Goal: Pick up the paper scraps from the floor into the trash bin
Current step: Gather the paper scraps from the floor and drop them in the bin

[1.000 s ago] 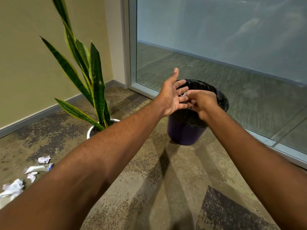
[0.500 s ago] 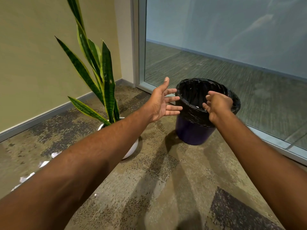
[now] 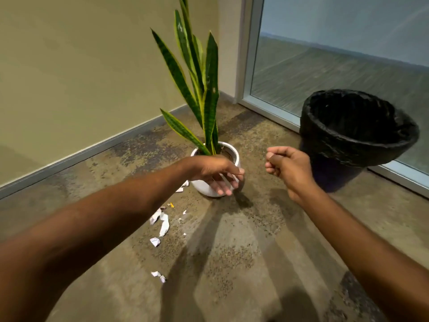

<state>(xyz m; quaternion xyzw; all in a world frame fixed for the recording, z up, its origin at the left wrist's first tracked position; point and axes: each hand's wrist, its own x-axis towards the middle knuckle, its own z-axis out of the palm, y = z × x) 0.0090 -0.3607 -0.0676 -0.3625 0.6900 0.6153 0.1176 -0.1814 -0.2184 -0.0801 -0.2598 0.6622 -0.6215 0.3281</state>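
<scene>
Several white paper scraps [image 3: 164,223] lie on the carpet below my left forearm, with one crumpled piece [image 3: 155,241] closer and another [image 3: 158,276] nearest me. The trash bin [image 3: 357,145], dark with a black liner, stands at the right by the glass wall. My left hand [image 3: 217,174] hangs in front of the plant pot, palm down, fingers straight and holding nothing. My right hand [image 3: 287,168] hovers left of the bin with its fingers curled and nothing visible in it.
A snake plant [image 3: 199,89] in a white pot [image 3: 234,154] stands in the corner between the scraps and the bin. A beige wall [image 3: 81,66] runs along the left, a glass partition [image 3: 336,66] along the right. Patterned carpet [image 3: 232,263] stretches toward me.
Both hands have drawn back from over the bin and dropped lower. The view has swung left, bringing the scraps on the floor into the middle.
</scene>
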